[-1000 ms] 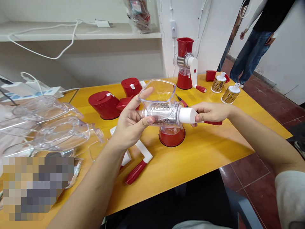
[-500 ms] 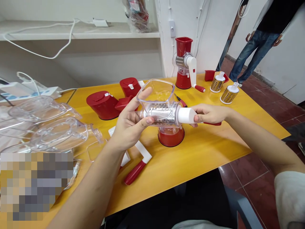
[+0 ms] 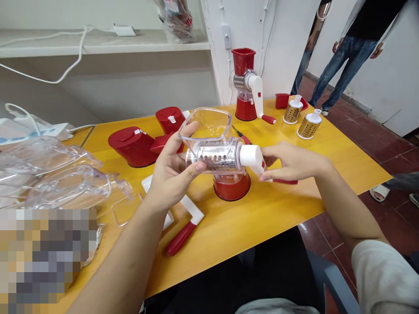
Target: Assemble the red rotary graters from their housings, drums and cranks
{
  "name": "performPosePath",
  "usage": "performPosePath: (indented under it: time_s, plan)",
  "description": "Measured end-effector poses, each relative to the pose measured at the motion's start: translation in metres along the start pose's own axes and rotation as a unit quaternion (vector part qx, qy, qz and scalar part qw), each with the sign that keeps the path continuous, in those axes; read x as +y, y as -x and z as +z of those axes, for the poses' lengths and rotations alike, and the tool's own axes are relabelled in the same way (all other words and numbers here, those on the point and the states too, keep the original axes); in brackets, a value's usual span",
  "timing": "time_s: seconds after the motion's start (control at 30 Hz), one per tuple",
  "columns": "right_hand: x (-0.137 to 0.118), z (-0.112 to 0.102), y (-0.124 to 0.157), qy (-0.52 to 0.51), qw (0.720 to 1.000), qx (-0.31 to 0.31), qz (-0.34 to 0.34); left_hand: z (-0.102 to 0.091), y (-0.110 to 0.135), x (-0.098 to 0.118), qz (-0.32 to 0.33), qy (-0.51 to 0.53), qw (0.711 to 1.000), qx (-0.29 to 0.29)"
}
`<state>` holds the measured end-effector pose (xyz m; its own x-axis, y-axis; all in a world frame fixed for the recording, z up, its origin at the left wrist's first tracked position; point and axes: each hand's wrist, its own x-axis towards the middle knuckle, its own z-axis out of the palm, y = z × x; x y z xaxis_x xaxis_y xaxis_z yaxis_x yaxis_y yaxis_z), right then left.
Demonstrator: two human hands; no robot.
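Observation:
A clear plastic grater body [image 3: 211,144] with a metal drum inside stands on a red suction base [image 3: 231,186] in the middle of the yellow table [image 3: 262,213]. My left hand [image 3: 172,172] wraps round the clear housing from the left. My right hand [image 3: 290,162] grips the white crank handle [image 3: 252,157] fitted on the drum's right end; a red knob shows below the fingers.
A finished red grater [image 3: 246,89] stands at the back, two gold drums [image 3: 300,117] to its right. Red pushers [image 3: 132,146] lie at left, a loose white-and-red crank [image 3: 185,222] in front, clear housings [image 3: 59,174] far left. People stand at the back right.
My right hand has shifted from gripping the white drum end to holding a white crank handle there. The camera has turned a little right.

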<state>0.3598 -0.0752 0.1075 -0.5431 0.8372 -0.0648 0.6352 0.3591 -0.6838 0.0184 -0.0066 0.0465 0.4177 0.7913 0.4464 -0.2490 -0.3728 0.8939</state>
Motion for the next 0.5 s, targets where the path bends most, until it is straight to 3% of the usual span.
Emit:
performPosePath:
  time_s: [0.2,0.33,0.4,0.5]
  plan:
    - [-0.025,0.020,0.024,0.019,0.995,-0.071,0.064,-0.013,-0.008,-0.012,0.116,-0.159,0.979,0.049]
    - [-0.051,0.027,0.061,0.001,0.988,-0.149,0.050,-0.007,-0.011,-0.016,0.133,-0.144,0.980,0.036]
    - [-0.069,0.029,0.081,0.027,0.991,-0.119,0.053,-0.001,-0.010,-0.016,0.133,-0.128,0.982,0.043]
    - [-0.096,0.027,0.105,0.068,0.997,0.030,0.004,0.005,-0.008,-0.017,0.142,-0.127,0.979,0.068]
